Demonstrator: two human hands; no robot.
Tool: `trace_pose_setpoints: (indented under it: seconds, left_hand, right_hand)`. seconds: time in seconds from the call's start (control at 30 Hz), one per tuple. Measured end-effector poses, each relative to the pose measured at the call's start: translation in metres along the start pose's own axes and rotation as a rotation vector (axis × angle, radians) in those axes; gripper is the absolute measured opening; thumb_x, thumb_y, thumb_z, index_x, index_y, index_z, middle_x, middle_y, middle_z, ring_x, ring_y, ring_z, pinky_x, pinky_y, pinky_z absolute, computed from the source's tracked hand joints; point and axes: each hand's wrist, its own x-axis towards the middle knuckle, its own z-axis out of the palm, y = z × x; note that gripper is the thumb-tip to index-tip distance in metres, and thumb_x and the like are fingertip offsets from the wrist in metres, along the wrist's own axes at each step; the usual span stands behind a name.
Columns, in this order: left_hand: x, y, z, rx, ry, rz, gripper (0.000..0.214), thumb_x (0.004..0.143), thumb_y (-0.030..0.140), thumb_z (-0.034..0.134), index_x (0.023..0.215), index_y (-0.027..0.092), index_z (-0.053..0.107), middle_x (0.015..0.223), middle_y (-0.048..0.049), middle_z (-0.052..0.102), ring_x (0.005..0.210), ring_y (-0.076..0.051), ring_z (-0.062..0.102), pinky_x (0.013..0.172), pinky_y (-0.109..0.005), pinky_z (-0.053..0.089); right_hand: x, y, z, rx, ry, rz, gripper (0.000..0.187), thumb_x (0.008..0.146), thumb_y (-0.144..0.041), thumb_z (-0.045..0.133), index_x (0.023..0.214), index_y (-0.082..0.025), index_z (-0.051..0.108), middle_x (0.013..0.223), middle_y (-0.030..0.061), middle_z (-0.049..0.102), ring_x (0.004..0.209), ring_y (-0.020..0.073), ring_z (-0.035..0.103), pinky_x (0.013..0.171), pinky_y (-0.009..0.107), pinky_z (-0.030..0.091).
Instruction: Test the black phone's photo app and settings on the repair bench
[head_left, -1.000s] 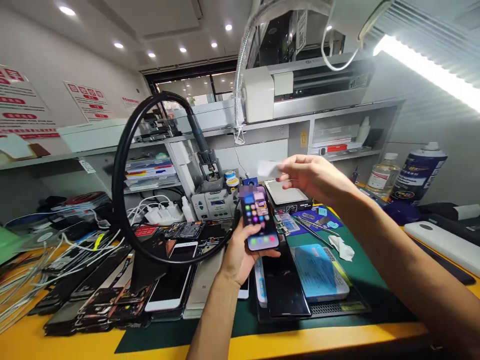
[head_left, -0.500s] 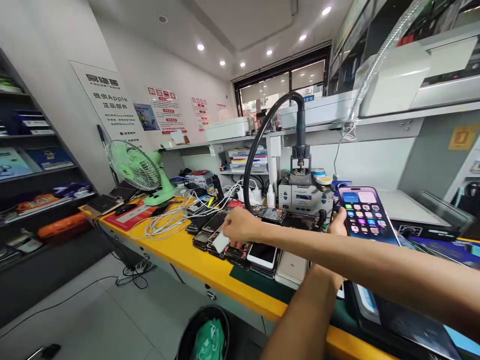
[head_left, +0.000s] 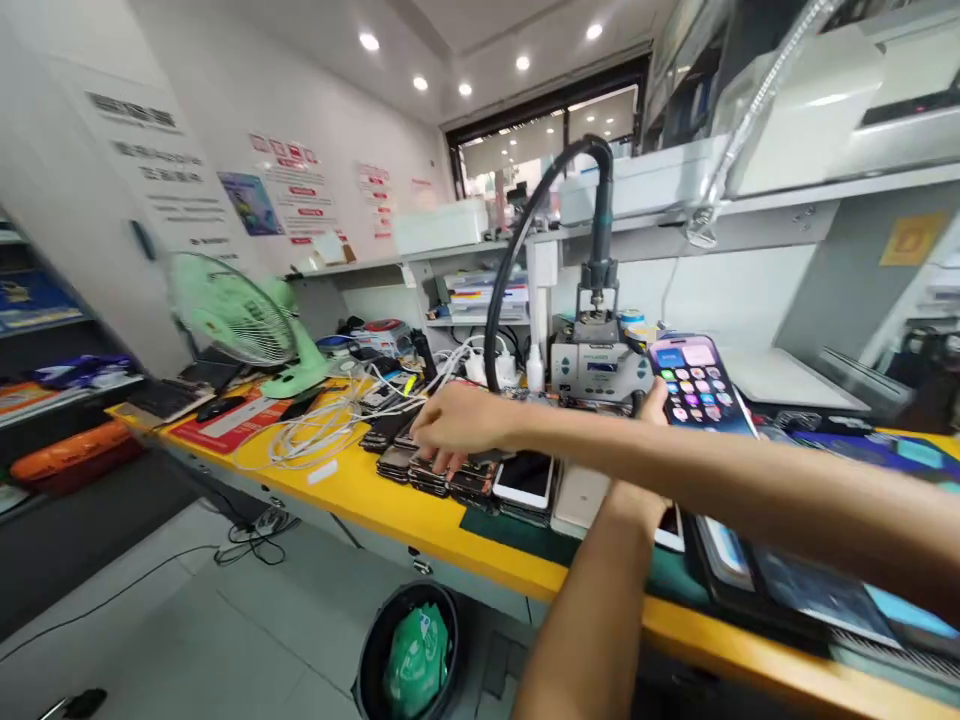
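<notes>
My left hand (head_left: 654, 405) holds up a lit smartphone (head_left: 701, 385) showing app icons, with the lower hand partly behind my right forearm. My right hand (head_left: 457, 425) reaches out to the left, its fingertips down on stacked phones (head_left: 427, 472), and I see nothing in it. A white-fronted phone (head_left: 523, 478) lies just right of that stack. Left of the hand, a small white strip (head_left: 322, 472) rests on the yellow workbench (head_left: 420, 540).
A hot-air rework station (head_left: 596, 365) with a black hose stands behind the phones. Tangled white cables (head_left: 300, 445) and a green fan (head_left: 232, 310) occupy the bench's left. A black bin (head_left: 412, 650) with a green bag sits on the floor below.
My view has swung slightly, and my right hand has shifted left over the phones. The white piece beside it in the earlier frame no longer shows there; a white strip now lies further left.
</notes>
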Motion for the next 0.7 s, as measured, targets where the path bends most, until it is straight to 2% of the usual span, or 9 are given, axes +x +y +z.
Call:
trace_pose_setpoints:
  seconds: [0.07,0.17,0.23,0.27,0.33,0.43,0.53,0.6,0.7]
  left_hand:
    - [-0.002,-0.004,-0.004,-0.016,-0.014,0.038,0.041,0.099,0.042,0.064,0.131,0.018,0.062,0.13,-0.0115,0.065,0.109,-0.026,0.067,0.092,-0.047,0.059]
    - [-0.005,-0.009,-0.009,-0.005,-0.105,0.028,0.047,0.104,0.054,0.045,0.128,0.019,0.065,0.121,-0.0117,0.071,0.104,-0.029,0.071,0.082,-0.048,0.063]
    - [-0.003,-0.01,-0.01,0.022,-0.179,-0.004,0.058,0.105,0.057,0.034,0.125,0.015,0.067,0.112,-0.016,0.074,0.098,-0.033,0.074,0.072,-0.048,0.065]
    - [-0.002,-0.01,-0.009,0.04,-0.201,0.0,0.059,0.105,0.058,0.034,0.127,0.014,0.067,0.108,-0.017,0.075,0.094,-0.033,0.075,0.066,-0.046,0.065]
    - [-0.001,-0.01,-0.006,0.076,-0.224,0.026,0.06,0.104,0.058,0.034,0.133,0.014,0.064,0.108,-0.018,0.076,0.09,-0.034,0.076,0.059,-0.044,0.065]
    - [-0.004,-0.012,-0.002,0.127,-0.215,0.078,0.06,0.105,0.057,0.031,0.136,0.015,0.061,0.111,-0.0183,0.075,0.092,-0.035,0.077,0.058,-0.045,0.066]
    - [-0.007,-0.013,-0.001,0.181,-0.205,0.106,0.059,0.106,0.055,0.031,0.136,0.013,0.06,0.117,-0.0209,0.074,0.094,-0.037,0.077,0.059,-0.049,0.066]
    - [-0.008,-0.013,-0.001,0.208,-0.196,0.131,0.059,0.106,0.056,0.03,0.138,0.015,0.058,0.118,-0.0204,0.074,0.096,-0.037,0.077,0.062,-0.052,0.066]
    - [-0.009,-0.01,0.0,0.241,-0.189,0.159,0.058,0.106,0.056,0.031,0.139,0.017,0.058,0.117,-0.0194,0.075,0.098,-0.037,0.077,0.063,-0.051,0.067]
  right_hand:
    - [-0.067,0.007,-0.044,-0.184,0.097,-0.138,0.015,0.083,-0.015,0.071,0.097,-0.012,0.076,0.08,0.0037,0.074,0.065,0.0142,0.07,0.055,0.022,0.055]
    - [-0.188,0.033,-0.097,-0.448,0.623,-0.161,0.022,0.089,-0.032,0.068,0.095,-0.013,0.078,0.069,0.0034,0.071,0.06,0.0138,0.066,0.051,0.023,0.048]
    - [-0.262,0.066,-0.107,-0.52,0.982,-0.029,0.032,0.092,-0.044,0.065,0.096,-0.015,0.078,0.063,0.0018,0.066,0.055,0.0135,0.06,0.048,0.024,0.044]
    - [-0.291,0.085,-0.105,-0.533,1.068,0.061,0.034,0.092,-0.047,0.064,0.096,-0.015,0.077,0.064,0.0022,0.065,0.055,0.0142,0.059,0.049,0.026,0.044]
    - [-0.326,0.126,-0.09,-0.568,1.037,0.295,0.044,0.096,-0.053,0.053,0.103,-0.015,0.074,0.068,0.0042,0.065,0.059,0.018,0.06,0.052,0.03,0.046]
    - [-0.324,0.166,-0.058,-0.664,1.064,0.465,0.053,0.096,-0.055,0.051,0.114,-0.01,0.072,0.079,0.0114,0.07,0.067,0.0238,0.064,0.061,0.036,0.051]
    - [-0.285,0.167,-0.036,-0.913,0.94,0.581,0.07,0.096,-0.067,0.044,0.105,-0.005,0.074,0.097,0.0239,0.071,0.093,0.0354,0.069,0.083,0.045,0.054]
    - [-0.259,0.158,-0.034,-0.961,0.849,0.626,0.08,0.094,-0.073,0.042,0.104,-0.001,0.075,0.099,0.0284,0.07,0.095,0.039,0.07,0.081,0.045,0.055]
    - [-0.237,0.152,-0.044,-0.942,0.836,0.612,0.07,0.091,-0.062,0.051,0.103,0.001,0.076,0.1,0.0296,0.07,0.098,0.0395,0.069,0.078,0.043,0.055]
